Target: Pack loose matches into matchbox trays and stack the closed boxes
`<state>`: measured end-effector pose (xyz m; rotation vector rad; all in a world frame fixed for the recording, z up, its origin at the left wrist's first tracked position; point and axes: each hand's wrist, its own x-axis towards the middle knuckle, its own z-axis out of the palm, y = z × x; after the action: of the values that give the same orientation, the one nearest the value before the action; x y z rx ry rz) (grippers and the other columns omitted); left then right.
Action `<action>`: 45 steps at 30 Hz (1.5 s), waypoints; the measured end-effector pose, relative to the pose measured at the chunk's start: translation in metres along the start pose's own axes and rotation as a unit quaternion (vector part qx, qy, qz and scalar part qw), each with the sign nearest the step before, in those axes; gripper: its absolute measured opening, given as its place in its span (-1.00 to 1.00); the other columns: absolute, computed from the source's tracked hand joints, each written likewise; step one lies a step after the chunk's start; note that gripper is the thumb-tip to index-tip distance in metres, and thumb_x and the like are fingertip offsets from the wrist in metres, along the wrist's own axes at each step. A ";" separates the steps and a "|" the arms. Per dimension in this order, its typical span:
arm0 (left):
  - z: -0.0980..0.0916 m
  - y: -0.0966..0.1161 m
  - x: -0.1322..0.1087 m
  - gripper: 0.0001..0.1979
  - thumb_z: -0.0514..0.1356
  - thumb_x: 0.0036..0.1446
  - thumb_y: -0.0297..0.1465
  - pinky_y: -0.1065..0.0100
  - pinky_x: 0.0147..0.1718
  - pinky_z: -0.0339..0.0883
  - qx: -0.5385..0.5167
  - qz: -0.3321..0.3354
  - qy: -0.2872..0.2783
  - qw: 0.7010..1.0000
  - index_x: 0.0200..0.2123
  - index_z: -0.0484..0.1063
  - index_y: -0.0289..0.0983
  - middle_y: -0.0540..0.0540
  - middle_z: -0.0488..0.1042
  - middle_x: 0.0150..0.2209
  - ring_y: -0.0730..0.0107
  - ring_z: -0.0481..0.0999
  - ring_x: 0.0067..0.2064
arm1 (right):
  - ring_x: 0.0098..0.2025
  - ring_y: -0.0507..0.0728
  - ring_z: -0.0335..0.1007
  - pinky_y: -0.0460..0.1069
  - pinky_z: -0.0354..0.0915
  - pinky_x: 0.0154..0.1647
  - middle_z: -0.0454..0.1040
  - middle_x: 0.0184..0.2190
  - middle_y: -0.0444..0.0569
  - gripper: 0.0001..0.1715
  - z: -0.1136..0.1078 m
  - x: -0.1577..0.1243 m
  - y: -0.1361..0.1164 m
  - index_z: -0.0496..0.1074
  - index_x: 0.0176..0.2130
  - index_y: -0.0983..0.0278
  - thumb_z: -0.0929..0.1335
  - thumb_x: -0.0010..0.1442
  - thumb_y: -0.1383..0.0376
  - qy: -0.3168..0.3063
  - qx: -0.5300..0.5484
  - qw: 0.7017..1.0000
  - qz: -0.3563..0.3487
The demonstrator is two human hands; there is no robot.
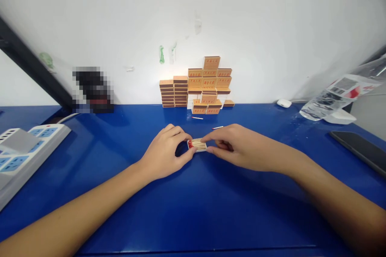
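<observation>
A small white matchbox tray (201, 149) filled with red-headed matches lies on the blue table between my hands. My left hand (170, 150) grips its left end between thumb and forefinger. At the tray's right end is my right hand (233, 146), its forefinger on the matches and its thumb at the corner, the other fingers curled under. Two loose matches lie beyond: one (197, 118) before the matchboxes, another (217, 127) just behind my right hand. Stacked matchboxes (209, 82) stand against the wall, with two columns of flat boxes (174, 92) on their left.
A white power strip (57, 131) is at the left, with a pixelated dark object (95, 92) behind it. On the right are a white earbud case (284, 103), a clear plastic bottle (324, 102) and a black phone (360, 148).
</observation>
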<state>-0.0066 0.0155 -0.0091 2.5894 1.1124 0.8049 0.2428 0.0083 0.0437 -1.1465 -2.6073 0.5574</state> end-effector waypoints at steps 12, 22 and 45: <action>0.002 -0.005 0.001 -0.82 0.23 0.38 -0.27 0.06 -0.04 0.41 -0.005 -0.014 0.010 1.000 -0.10 0.60 -0.19 -0.10 0.60 -0.16 0.16 0.48 -0.10 | -0.39 0.14 0.40 0.03 0.20 -0.33 0.57 -0.39 -0.03 -0.75 -0.014 0.002 0.054 0.61 -0.18 0.22 0.31 0.34 0.29 0.095 -0.148 0.982 0.064; -0.001 -0.001 0.001 -0.72 0.29 0.31 -0.27 0.07 0.04 0.43 -0.018 0.030 0.008 0.999 0.05 0.54 -0.20 -0.13 0.56 -0.05 0.15 0.49 -0.02 | -0.25 0.16 0.40 0.04 0.30 -0.19 0.48 -0.25 0.04 -0.84 0.005 0.012 0.088 0.44 -0.26 0.26 0.29 0.37 0.31 0.062 -0.077 0.991 0.093; 0.001 -0.002 0.001 -0.74 0.40 0.22 -0.26 0.07 -0.01 0.44 -0.013 0.044 0.023 0.999 -0.05 0.56 -0.20 -0.11 0.58 -0.09 0.15 0.51 -0.05 | -0.15 0.16 0.39 0.06 0.34 -0.10 0.43 -0.14 0.03 -0.84 0.027 0.003 0.016 0.41 -0.12 0.26 0.25 0.51 0.33 0.041 -0.075 0.995 -0.053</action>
<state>-0.0073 0.0178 -0.0104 2.6265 1.0011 0.8973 0.2409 0.0138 0.0125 -1.0402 -2.6575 0.2912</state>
